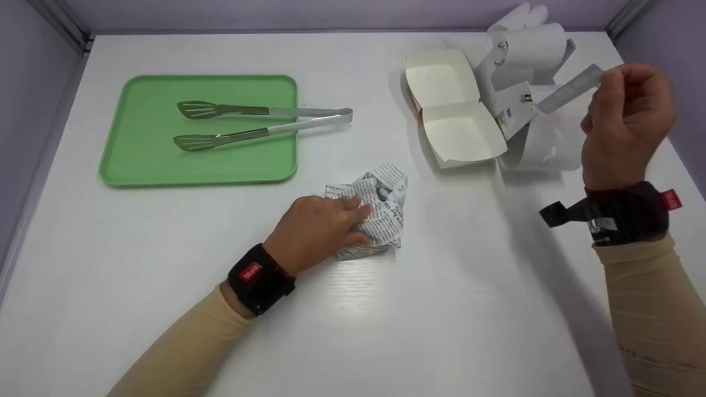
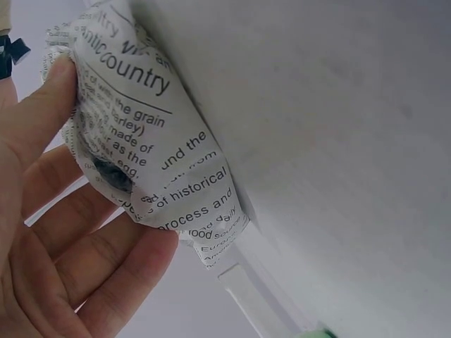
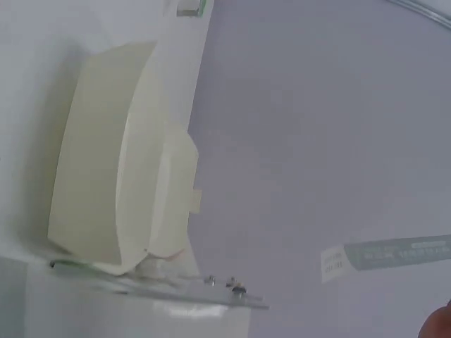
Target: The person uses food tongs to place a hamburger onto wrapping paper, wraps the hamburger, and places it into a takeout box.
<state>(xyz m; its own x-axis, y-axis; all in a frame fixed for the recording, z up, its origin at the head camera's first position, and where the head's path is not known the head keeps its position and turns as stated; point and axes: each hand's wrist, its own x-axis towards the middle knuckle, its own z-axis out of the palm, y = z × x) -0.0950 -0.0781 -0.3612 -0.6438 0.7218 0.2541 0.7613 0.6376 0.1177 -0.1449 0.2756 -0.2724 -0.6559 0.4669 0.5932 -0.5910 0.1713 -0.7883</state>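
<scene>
My left hand (image 1: 317, 234) holds a packet (image 1: 380, 212) folded in newsprint-patterned paper on the white table. In the left wrist view the thumb lies along one side of this wrapped packet (image 2: 151, 134) and the fingers along another; what it contains is hidden. Raised at the right, my right hand (image 1: 629, 121) pinches a short, translucent printed strip (image 1: 571, 91). The strip's far end overlaps the white dispenser (image 1: 513, 107) in the head view. From the right wrist, that strip (image 3: 394, 255) shows a loose pale end, with only a fingertip (image 3: 438, 324) visible.
An opened cream carton (image 1: 463, 132) stands against the dispenser, which carries a wide clear roll (image 1: 551, 143). Silver tongs (image 1: 270, 129) lie across a green tray (image 1: 149, 165) at the back left, handles past its edge. Lilac walls (image 1: 331, 15) border the table.
</scene>
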